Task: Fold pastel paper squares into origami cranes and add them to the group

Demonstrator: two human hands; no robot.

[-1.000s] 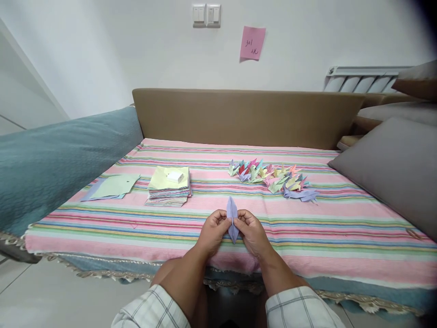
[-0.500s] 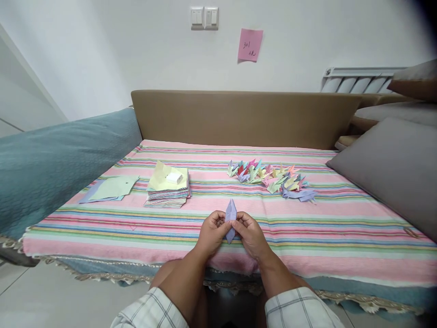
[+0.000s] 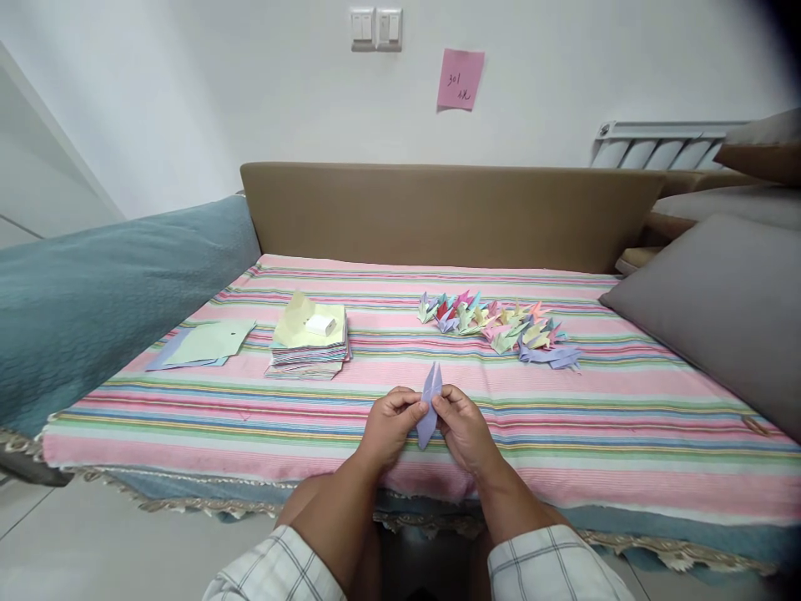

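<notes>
A: What is the left hand point(image 3: 391, 423) doing?

B: Pinching one side of a folded purple paper point(image 3: 426, 431), thumb on top and fingers curled in.

A: And the right hand point(image 3: 464, 426)?

B: It grips the same paper from the other side, its thumb close to the left one.

A: So where is the paper?

B: Between the two hands, over the near part of the striped cloth point(image 3: 250, 434). Its long, narrow shape points away from the person, and the far end splits into two tips.

A: What lies beyond?

B: Ahead and to the right, a cluster of cranes point(image 3: 466, 319) in many colours.

A: And on the left?

B: A stack point(image 3: 309, 357) of sheets, with a white block point(image 3: 320, 325) on top. Farther left are some loose sheets point(image 3: 206, 344), a pale green one uppermost.
</notes>
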